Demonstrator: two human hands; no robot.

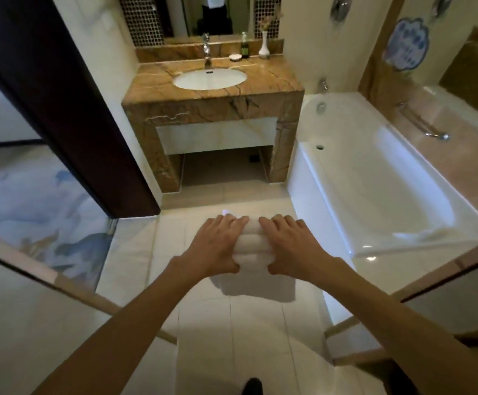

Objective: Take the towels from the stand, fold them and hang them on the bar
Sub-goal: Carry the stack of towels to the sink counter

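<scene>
A folded white towel (253,252) is held out in front of me, above the tiled floor, with its lower layer hanging down. My left hand (215,246) grips its left side, fingers over the top and thumb underneath. My right hand (292,246) grips the right side the same way. The towel's folds show between the two hands. A metal bar (423,124) is fixed to the wall beside the bathtub at the right. No towel stand is visible.
A white bathtub (374,178) runs along the right. Ahead stands a brown marble vanity (212,104) with a sink (209,78), faucet, bottle and vase. A dark door frame (61,109) is at the left. Glass panels flank me on both sides.
</scene>
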